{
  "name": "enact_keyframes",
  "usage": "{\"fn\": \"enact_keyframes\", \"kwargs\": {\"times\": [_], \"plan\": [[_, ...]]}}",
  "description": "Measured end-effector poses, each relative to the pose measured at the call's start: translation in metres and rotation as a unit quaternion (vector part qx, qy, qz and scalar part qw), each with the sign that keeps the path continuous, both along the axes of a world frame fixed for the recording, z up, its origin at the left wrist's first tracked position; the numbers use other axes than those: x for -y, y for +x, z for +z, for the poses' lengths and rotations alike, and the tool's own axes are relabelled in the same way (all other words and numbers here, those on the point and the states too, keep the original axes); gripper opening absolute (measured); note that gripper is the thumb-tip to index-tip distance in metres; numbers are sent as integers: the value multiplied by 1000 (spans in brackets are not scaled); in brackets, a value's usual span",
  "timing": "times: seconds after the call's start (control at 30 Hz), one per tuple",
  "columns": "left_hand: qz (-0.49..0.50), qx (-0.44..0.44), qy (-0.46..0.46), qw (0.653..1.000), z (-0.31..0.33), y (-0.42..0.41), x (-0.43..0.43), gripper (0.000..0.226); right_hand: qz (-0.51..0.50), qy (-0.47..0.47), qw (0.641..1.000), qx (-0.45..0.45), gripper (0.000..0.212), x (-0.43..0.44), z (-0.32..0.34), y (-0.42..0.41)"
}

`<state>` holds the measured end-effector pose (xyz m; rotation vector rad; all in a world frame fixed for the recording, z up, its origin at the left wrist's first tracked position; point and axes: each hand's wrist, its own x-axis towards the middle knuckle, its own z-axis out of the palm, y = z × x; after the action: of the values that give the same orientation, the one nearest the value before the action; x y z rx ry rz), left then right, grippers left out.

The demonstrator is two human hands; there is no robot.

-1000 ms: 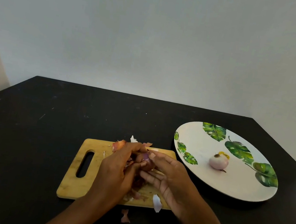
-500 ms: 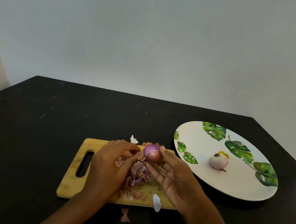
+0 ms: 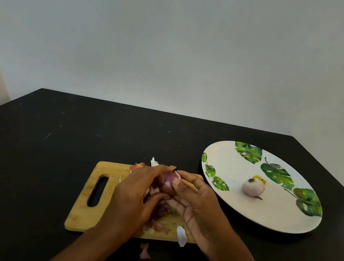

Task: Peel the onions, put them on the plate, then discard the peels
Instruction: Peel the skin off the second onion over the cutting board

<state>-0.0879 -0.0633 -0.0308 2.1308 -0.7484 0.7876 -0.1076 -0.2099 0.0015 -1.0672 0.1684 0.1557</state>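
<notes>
2 hands are held close together over the wooden board (image 3: 85, 213), and 1 purple onion (image 3: 169, 180) is held between them. The left hand (image 3: 132, 196) is curled round the onion from the left, with its fingers bent over the top. The right hand (image 3: 197, 208) is half curled, and the onion is pinched by its thumb and fingers from the right. The onion is held over the far half of the board. A bit of dry brown skin can be seen at its top.

1 pale peeled onion (image 3: 253, 187) is sitting near the middle of the plate (image 3: 233, 208). The plate is white, with green leaves painted round it. It is set by the right edge of the black table (image 3: 40, 155), just beside the far right corner of the board.

A heap of peels (image 3: 158, 217) is spread on the board under the hands. 1 white peel (image 3: 181, 235) is hanging over the near edge of the board, next to the right wrist. 1 pink scrap (image 3: 145, 251) is lying on the table, just off that same near edge. 1 small white scrap (image 3: 154, 161) is lying on the table by the far edge of the board, and 1 orange scrap (image 3: 138, 165) is beside it.

A long hole for holding is cut in the left end of the board. The board is placed near the middle of the table's near edge.
</notes>
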Motion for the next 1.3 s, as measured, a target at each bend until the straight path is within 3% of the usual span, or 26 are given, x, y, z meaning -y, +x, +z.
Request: {"fn": "enact_keyframes", "kwargs": {"times": [0.37,0.73,1.0,1.3], "plan": [[-11,-61,-19,998,0,-4,1,67,16,-32,999,13,46,2,3,-1],[-4,-22,-55,998,2,-4,2,68,21,9,999,-23,30,2,4,-1],[28,42,-45,998,1,-2,0,42,-1,36,998,-46,33,-1,-2,2],[22,3,-71,997,2,-3,3,47,-8,51,997,-51,30,-1,-1,2]]}}
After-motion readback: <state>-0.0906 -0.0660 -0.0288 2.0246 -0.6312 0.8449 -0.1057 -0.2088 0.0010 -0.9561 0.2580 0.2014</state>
